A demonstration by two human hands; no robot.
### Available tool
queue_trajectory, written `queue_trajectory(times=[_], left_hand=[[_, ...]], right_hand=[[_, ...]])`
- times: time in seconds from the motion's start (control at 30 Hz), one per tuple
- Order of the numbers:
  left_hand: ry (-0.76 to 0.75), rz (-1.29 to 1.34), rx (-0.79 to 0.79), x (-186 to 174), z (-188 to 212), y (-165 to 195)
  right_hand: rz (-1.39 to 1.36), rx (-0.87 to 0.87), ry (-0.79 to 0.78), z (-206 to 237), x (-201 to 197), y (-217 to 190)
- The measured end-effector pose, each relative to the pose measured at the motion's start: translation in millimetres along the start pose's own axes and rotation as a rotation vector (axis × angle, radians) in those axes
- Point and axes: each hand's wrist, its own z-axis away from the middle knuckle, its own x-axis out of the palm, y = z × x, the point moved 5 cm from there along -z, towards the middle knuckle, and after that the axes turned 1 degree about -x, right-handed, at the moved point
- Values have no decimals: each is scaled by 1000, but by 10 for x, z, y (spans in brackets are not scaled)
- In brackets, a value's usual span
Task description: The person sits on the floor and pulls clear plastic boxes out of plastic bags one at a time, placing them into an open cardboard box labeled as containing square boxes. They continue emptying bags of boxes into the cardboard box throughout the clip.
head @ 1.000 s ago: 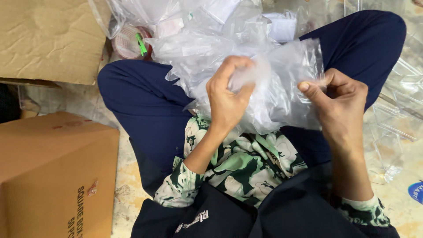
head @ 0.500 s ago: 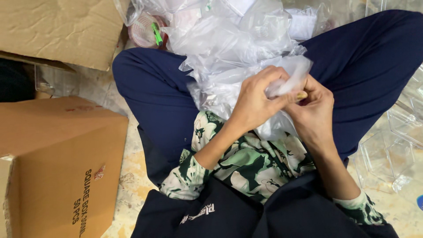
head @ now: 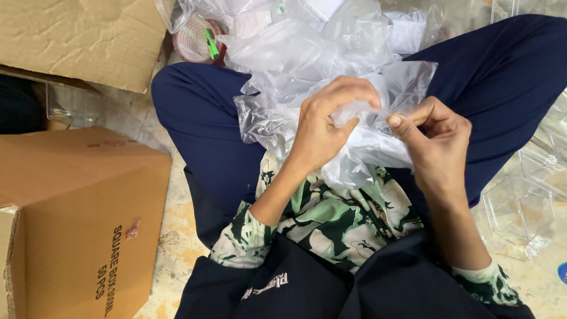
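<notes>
Pale speckled floor [head: 177,236] carries two brown cardboard boxes: one [head: 77,218] left of the lap with black print on its side, one [head: 82,41] beyond it. Over the lap, left hand [head: 322,127] and right hand [head: 434,142] both pinch one clear plastic bag [head: 366,142]; more bags [head: 295,47] pile behind it.

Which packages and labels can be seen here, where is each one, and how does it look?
Cardboard box: lower left on the floor, brown, black print on its side.
Second cardboard box: upper left, brown, plain.
Clear plastic bag: held by left hand and right hand over the lap.
Clear plastic containers: right, on the floor.
</notes>
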Motion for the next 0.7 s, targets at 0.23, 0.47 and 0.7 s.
queue_trajectory(times=[0.23, 0.47, 0.7], left_hand=[[-177, -43, -132, 198, 12, -217], [-63, -13, -113, 31, 16, -190], [128, -376, 6, -170, 41, 1]], right_hand=[[17, -3, -85, 14, 253, -72], [-53, 43, -184, 74, 161, -43], [171, -209, 209, -15, -272, -304]])
